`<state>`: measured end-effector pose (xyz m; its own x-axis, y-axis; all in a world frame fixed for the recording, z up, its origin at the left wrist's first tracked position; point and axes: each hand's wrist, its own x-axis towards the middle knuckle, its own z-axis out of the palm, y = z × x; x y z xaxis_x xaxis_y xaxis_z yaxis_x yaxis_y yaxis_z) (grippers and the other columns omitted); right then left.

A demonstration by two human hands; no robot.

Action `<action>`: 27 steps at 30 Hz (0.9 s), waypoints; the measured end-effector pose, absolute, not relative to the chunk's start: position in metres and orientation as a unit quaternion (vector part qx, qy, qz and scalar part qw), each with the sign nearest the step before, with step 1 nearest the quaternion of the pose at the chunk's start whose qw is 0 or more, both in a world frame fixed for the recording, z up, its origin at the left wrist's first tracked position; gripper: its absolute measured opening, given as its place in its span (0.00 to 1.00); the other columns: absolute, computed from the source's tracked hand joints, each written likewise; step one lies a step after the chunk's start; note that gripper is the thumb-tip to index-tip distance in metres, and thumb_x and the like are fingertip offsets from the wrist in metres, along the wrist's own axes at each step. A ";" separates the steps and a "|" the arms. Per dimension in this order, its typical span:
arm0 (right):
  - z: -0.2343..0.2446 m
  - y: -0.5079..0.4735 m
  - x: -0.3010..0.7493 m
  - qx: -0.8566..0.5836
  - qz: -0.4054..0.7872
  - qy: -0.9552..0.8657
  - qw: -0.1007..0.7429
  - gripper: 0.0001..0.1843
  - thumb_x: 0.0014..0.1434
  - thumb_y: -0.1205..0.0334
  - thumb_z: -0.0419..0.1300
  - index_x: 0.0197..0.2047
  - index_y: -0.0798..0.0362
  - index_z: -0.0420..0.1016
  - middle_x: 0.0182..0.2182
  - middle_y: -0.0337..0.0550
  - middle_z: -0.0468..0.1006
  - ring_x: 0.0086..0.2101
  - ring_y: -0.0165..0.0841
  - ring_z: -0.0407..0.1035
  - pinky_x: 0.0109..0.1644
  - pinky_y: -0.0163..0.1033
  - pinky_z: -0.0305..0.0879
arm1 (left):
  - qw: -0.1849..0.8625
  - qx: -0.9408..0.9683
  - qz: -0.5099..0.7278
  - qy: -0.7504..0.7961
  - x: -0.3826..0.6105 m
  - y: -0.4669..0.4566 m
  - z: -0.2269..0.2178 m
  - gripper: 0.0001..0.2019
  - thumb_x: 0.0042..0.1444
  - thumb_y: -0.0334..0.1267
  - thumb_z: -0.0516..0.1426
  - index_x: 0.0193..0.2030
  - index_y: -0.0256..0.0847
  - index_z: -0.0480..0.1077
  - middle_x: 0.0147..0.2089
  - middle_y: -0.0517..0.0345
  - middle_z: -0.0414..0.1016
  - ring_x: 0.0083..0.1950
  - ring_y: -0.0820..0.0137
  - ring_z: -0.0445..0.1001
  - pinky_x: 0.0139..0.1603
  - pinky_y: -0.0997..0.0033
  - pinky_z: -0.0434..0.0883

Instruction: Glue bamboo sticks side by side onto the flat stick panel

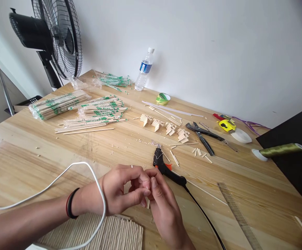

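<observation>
My left hand (126, 189) and my right hand (164, 205) meet at the fingertips above the table. Both are closed in a pinch. A short piece of wooden stick (148, 204) shows just below the touching fingers, against my right hand; the rest of what they hold is hidden. Right behind the hands lies a black hot glue gun (164, 165) with an orange trigger, its nozzle pointing away from me. Under my left forearm is a flat panel of sticks laid side by side (119, 232). A white cable (102, 194) loops over my left wrist.
Small stacked stick pieces (170, 128) stand in a row behind the glue gun, beside pliers (201, 139). Wrapped chopstick bundles (59, 104) lie back left, near a fan (57, 38) and bottle (143, 71). At right are a ruler (238, 211), tape measure (226, 125) and thread spool (281, 151).
</observation>
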<state>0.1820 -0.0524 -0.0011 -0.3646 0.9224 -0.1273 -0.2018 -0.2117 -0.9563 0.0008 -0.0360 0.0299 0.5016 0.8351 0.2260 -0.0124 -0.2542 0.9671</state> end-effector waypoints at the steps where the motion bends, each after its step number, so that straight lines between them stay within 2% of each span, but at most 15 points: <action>1: -0.001 -0.052 0.182 -0.380 0.679 -0.471 0.415 0.20 0.75 0.40 0.53 0.45 0.48 0.73 0.34 0.40 0.70 0.37 0.35 0.65 0.39 0.40 0.64 | 0.530 0.686 0.399 0.300 0.001 -0.036 0.029 0.07 0.70 0.37 0.57 0.39 0.38 0.70 0.33 0.50 0.82 0.32 0.70 0.77 0.38 0.71 0.74; 5: -0.002 -0.050 0.184 -0.390 0.672 -0.462 0.428 0.21 0.75 0.40 0.53 0.46 0.48 0.75 0.33 0.40 0.72 0.34 0.34 0.67 0.37 0.40 0.65 | 0.542 0.676 0.405 0.291 0.002 -0.038 0.028 0.06 0.70 0.36 0.58 0.41 0.37 0.72 0.36 0.48 0.84 0.35 0.68 0.79 0.40 0.70 0.76; 8: -0.001 -0.049 0.186 -0.395 0.663 -0.462 0.436 0.20 0.75 0.41 0.55 0.50 0.48 0.76 0.32 0.39 0.74 0.31 0.33 0.66 0.34 0.37 0.63 | 0.592 0.627 0.418 0.285 0.002 -0.038 0.026 0.08 0.72 0.38 0.58 0.41 0.37 0.72 0.35 0.49 0.84 0.36 0.68 0.82 0.42 0.69 0.77; 13: 0.001 -0.049 0.187 -0.363 0.679 -0.467 0.435 0.16 0.75 0.44 0.56 0.50 0.47 0.76 0.31 0.37 0.73 0.30 0.30 0.65 0.33 0.35 0.62 | 0.666 0.524 0.457 0.268 0.002 -0.033 0.023 0.10 0.73 0.42 0.60 0.42 0.37 0.71 0.34 0.51 0.84 0.35 0.69 0.83 0.38 0.72 0.75; 19: 0.006 -0.048 0.185 -0.366 0.662 -0.496 0.427 0.14 0.72 0.45 0.62 0.49 0.46 0.76 0.28 0.34 0.71 0.27 0.26 0.62 0.31 0.31 0.62 | 0.650 0.507 0.485 0.291 0.001 -0.028 0.024 0.15 0.66 0.47 0.66 0.39 0.36 0.74 0.30 0.57 0.79 0.31 0.74 0.76 0.36 0.73 0.73; 27: 0.007 -0.046 0.186 -0.380 0.634 -0.522 0.424 0.12 0.70 0.47 0.66 0.46 0.47 0.77 0.28 0.32 0.68 0.26 0.25 0.62 0.29 0.29 0.63 | 0.582 0.584 0.470 0.316 -0.006 -0.027 0.017 0.08 0.68 0.41 0.64 0.41 0.38 0.80 0.40 0.56 0.77 0.38 0.73 0.75 0.41 0.72 0.70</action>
